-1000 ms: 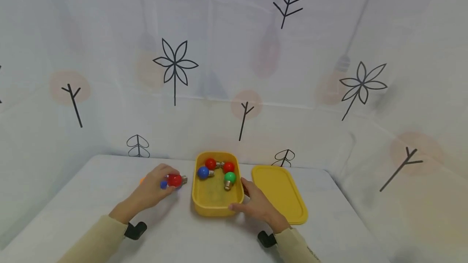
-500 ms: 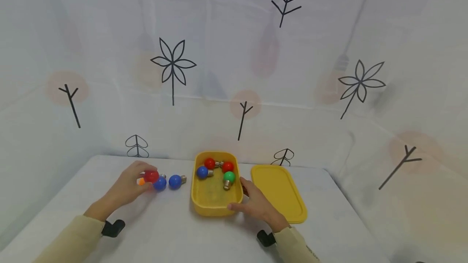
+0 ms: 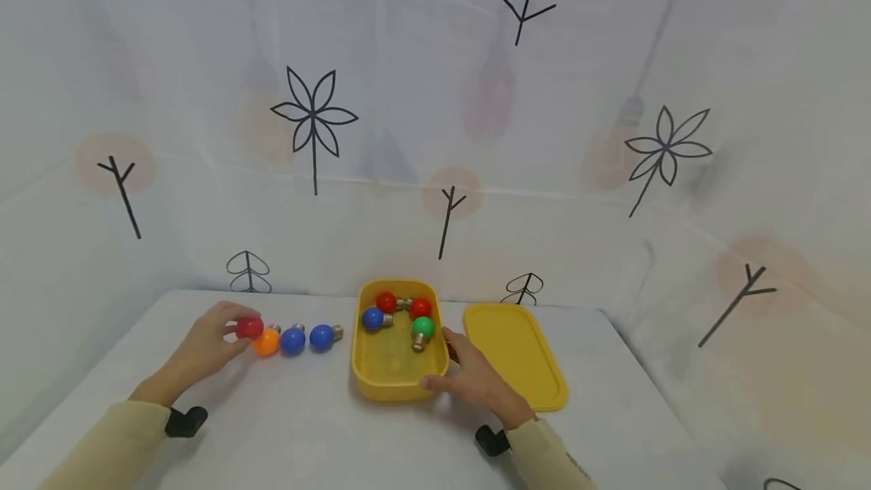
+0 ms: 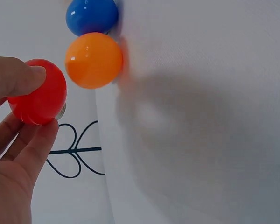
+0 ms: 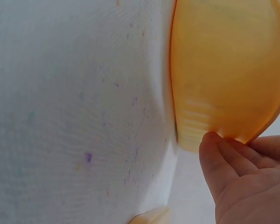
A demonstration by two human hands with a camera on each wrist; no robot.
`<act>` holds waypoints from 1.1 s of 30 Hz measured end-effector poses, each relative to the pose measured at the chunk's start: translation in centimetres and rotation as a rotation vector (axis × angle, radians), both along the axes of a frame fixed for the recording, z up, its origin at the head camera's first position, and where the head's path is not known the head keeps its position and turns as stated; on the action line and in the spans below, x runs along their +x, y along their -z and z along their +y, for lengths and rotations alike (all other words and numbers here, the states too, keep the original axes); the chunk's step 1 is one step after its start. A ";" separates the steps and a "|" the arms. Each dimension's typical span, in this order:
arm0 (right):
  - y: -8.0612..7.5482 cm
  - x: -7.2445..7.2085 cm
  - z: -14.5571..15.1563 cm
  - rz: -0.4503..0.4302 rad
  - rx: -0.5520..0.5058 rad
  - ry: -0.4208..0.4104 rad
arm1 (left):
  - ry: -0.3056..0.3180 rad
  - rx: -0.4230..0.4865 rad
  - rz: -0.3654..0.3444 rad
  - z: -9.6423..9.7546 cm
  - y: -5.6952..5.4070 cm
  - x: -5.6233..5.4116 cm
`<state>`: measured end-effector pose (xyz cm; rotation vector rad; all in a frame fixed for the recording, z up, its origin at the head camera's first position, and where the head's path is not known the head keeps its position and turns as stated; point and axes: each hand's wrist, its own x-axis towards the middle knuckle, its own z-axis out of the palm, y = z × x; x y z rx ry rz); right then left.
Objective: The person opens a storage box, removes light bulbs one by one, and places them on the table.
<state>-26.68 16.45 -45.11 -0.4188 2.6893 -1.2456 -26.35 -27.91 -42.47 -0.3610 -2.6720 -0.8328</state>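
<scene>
My left hand (image 3: 209,340) pinches a red light bulb (image 3: 249,327) between thumb and fingertips; a sliver of its metal base shows in the left wrist view. Just right of it an orange bulb (image 3: 266,342) and two blue bulbs, one in the middle (image 3: 292,340) and one at the right end (image 3: 322,337), line up on the white table. My right hand (image 3: 479,376) holds the yellow container (image 3: 398,392) at its near right corner, thumb at the rim and fingers along the side wall. Inside lie two red bulbs, a blue bulb (image 3: 372,319) and a green bulb (image 3: 423,327).
A flat yellow lid (image 3: 517,358) lies on the table right of the container, behind my right hand. Behind the table hangs a white cloth (image 3: 395,225) printed with plants. Faint coloured specks mark the tabletop in the right wrist view.
My left hand has carried the red bulb leftward past the blue bulbs to the left end of the row, uncovering the blue and orange bulbs. My right hand stays at the container.
</scene>
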 end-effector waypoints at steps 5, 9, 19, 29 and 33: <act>-0.4 0.0 0.1 -0.003 -0.001 0.002 | -0.034 0.009 -0.041 -0.7 0.5 -0.4; -0.3 0.0 0.0 -0.008 -0.005 0.001 | -0.066 0.015 -0.088 -1.1 1.3 -0.7; -0.3 0.1 -0.1 0.000 -0.027 -0.015 | -0.070 0.020 -0.188 -1.7 2.6 -1.2; -0.2 0.1 0.0 0.005 -0.018 -0.008 | -0.086 0.018 -0.225 -1.2 3.1 -1.2; 0.0 0.0 0.0 0.019 -0.011 -0.016 | -0.099 0.027 -0.247 -1.1 3.1 -1.2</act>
